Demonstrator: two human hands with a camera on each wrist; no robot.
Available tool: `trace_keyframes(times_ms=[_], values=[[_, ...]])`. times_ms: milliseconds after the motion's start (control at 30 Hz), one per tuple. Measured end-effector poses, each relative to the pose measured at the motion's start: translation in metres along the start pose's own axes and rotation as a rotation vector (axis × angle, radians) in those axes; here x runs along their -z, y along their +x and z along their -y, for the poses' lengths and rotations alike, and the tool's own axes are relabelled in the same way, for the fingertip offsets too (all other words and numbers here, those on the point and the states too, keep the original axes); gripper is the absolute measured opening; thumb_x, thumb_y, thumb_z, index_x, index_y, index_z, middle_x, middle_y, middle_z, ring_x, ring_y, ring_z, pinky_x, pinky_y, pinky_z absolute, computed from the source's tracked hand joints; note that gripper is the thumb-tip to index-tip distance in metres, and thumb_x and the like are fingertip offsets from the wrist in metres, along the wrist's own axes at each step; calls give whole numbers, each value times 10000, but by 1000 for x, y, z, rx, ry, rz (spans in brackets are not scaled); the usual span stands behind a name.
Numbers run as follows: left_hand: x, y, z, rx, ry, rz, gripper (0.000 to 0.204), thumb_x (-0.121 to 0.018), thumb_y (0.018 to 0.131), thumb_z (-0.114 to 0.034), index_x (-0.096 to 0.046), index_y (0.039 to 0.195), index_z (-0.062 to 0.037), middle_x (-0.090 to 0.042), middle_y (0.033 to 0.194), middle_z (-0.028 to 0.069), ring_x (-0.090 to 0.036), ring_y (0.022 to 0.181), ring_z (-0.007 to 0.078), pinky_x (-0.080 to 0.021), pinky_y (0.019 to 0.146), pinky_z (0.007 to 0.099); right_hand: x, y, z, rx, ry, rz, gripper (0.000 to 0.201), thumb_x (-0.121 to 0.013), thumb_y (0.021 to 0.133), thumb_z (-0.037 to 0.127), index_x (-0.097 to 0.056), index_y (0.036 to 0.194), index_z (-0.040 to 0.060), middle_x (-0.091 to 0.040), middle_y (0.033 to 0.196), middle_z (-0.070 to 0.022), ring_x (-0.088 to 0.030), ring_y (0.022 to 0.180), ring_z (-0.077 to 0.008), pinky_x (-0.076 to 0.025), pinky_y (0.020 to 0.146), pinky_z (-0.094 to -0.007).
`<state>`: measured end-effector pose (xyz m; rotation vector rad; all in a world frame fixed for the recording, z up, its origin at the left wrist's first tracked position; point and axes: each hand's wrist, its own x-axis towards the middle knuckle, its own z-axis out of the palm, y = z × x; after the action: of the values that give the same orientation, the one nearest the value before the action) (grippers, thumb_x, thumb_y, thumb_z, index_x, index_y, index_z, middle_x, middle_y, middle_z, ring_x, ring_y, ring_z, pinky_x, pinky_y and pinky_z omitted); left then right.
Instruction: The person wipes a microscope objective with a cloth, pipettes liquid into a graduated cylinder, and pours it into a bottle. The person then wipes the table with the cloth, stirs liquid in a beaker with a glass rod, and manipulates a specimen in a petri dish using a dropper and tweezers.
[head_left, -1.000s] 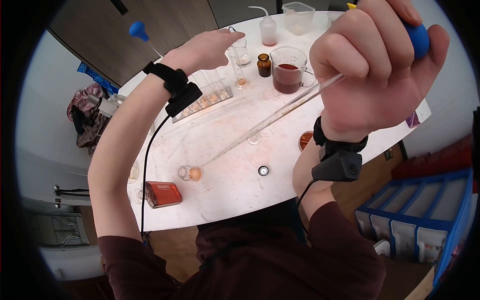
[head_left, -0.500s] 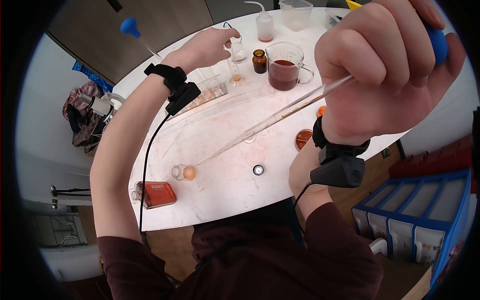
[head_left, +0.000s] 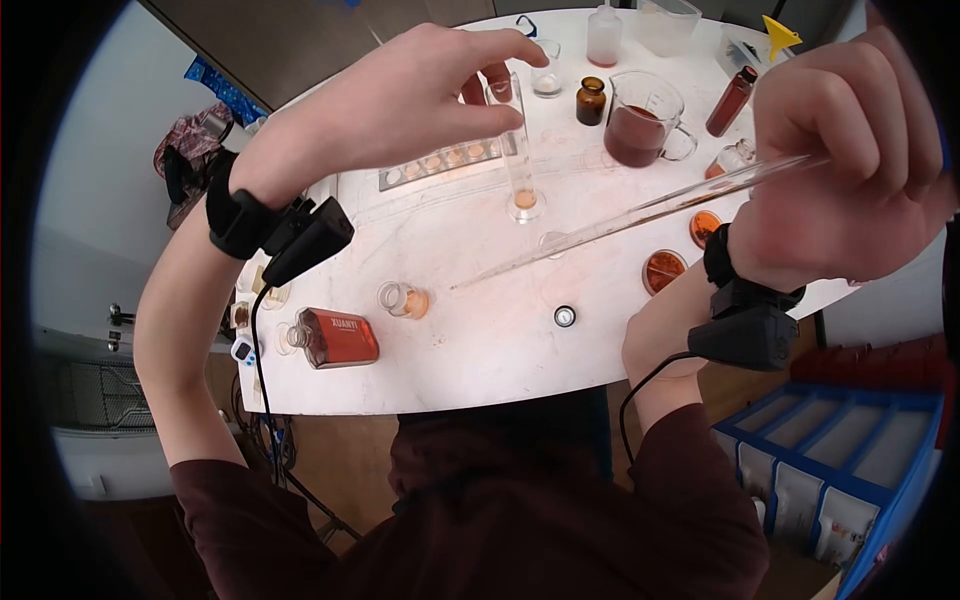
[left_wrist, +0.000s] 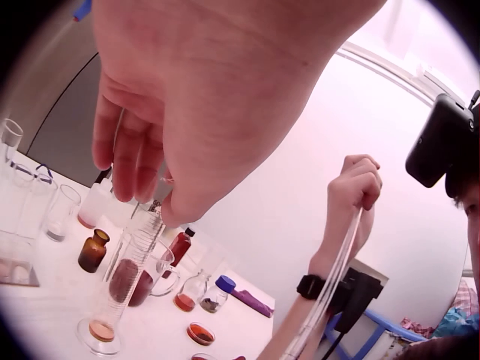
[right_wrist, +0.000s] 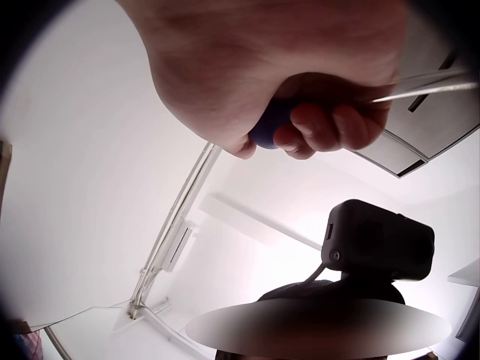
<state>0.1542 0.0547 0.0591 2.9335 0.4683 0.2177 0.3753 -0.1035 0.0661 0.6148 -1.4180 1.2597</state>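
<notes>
At the top of a tall glass graduated cylinder (head_left: 517, 165), my left hand (head_left: 430, 100) grips it between thumb and fingers. The cylinder stands nearly upright, with a little orange liquid at its bottom. My right hand (head_left: 850, 170), raised at the right, holds a long graduated glass pipette (head_left: 620, 222) that slants down to the left. In the right wrist view its fingers curl around a dark blue rubber bulb (right_wrist: 270, 126). The pipette's tip points toward a small glass flask (head_left: 410, 303) with orange liquid.
A measuring jug (head_left: 640, 125) of dark red liquid and a brown bottle (head_left: 591, 101) stand behind the pipette. A row of glass tubes in a rack (head_left: 440, 167) lies beyond the left forearm. A red-filled bottle (head_left: 340, 338) is near the front left; a petri dish (head_left: 663, 271) sits right.
My left hand has brought the graduated cylinder nearer to me, away from the brown bottle. The right hand still holds the pipette at a similar slant. The head view has shifted.
</notes>
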Motion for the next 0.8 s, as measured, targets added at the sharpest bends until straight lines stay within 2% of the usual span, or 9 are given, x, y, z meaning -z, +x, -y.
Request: trace_keyframes(times_ms=[67, 200, 300, 500, 533, 567, 600, 800], values=[[2, -20, -15, -9, -92, 72, 504, -753, 990, -238, -611, 1449, -85, -725, 1030, 120, -728, 974, 229, -602, 884, 387, -1, 2, 0, -18, 19, -1, 558, -427, 1093, 657, -626, 1128, 137, -478, 715, 58, -402, 584, -93, -370, 597, -268], [-23, -50, -9, -34, -145, 84, 523, -757, 960, -150, -596, 1453, -92, -718, 1053, 108, -716, 956, 249, -592, 864, 380, -6, 17, -22, -60, 56, -15, 561, -435, 1086, 666, -631, 1116, 141, -475, 711, 61, -398, 583, -91, -368, 595, -264], [-38, -66, -4, -60, -145, 74, 512, -746, 961, -139, -600, 1451, -98, -725, 1065, 113, -721, 958, 263, -597, 864, 389, -9, 23, -29, -89, 68, -20, 564, -441, 1081, 673, -635, 1106, 144, -473, 708, 64, -396, 581, -91, -367, 593, -261], [-43, -92, -2, -45, -69, 34, 511, -745, 951, -123, -605, 1442, -102, -734, 1081, 113, -735, 982, 274, -607, 855, 395, -2, 25, -22, -149, 58, 2, 569, -454, 1071, 686, -643, 1087, 150, -469, 701, 69, -390, 579, -89, -365, 590, -255], [-43, -95, -1, -38, -71, 34, 511, -745, 951, -123, -605, 1442, -102, -734, 1081, 113, -735, 982, 274, -607, 855, 395, 9, 16, 1, -157, 57, 7, 570, -456, 1070, 689, -644, 1084, 151, -468, 700, 70, -389, 578, -88, -365, 590, -254], [-45, -99, 0, -34, -95, 42, 513, -747, 948, -121, -605, 1441, -101, -734, 1077, 113, -736, 985, 273, -607, 853, 395, 31, -4, 48, -164, 56, 12, 571, -458, 1068, 691, -646, 1081, 152, -467, 699, 71, -389, 578, -88, -364, 589, -253], [-46, -102, 1, -31, -119, 47, 516, -750, 945, -119, -605, 1439, -100, -733, 1072, 112, -736, 988, 272, -607, 850, 395, 10, 18, 0, -173, 55, 17, 572, -460, 1066, 693, -647, 1078, 153, -467, 698, 72, -388, 577, -88, -364, 589, -252], [-52, -117, 4, -16, -154, 50, 516, -746, 949, -120, -600, 1443, -88, -723, 1091, 122, -728, 980, 279, -601, 851, 401, 22, 16, 21, -226, 33, 53, 578, -473, 1056, 707, -655, 1059, 158, -462, 692, 78, -382, 575, -86, -362, 585, -247]])
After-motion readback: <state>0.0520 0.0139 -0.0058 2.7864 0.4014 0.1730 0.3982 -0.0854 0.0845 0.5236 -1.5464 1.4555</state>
